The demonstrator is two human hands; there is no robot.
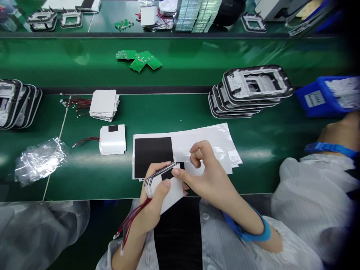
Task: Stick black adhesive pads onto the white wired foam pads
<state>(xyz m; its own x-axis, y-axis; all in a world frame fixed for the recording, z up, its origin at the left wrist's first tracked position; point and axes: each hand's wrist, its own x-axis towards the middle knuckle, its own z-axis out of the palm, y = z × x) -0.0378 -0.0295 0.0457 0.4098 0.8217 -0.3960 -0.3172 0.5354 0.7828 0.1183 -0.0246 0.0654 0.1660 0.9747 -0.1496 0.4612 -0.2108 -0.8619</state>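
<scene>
My left hand (153, 206) is closed around a stack of thin white panels (173, 193) with red and black wire leads (132, 217) hanging from its lower left. The stack is tilted, its layered edges showing. A black patch (167, 174) lies across the top panel's upper edge. My right hand (209, 178) has its thumb pressed on that patch, while its index finger curls in the air, apart from the thumb. Behind my hands lie white sheets (201, 140), with a black rectangle (153, 157) on the left one.
A similar panel with a black patch (112, 140) lies left, below a panel stack (103, 103). Clear plastic bags (41, 161) are farther left. Black-and-white frames (257, 84) are piled at back right. Green circuit boards (140, 60) lie behind. A co-worker's hand (341, 131) rests by a blue bin (315, 99).
</scene>
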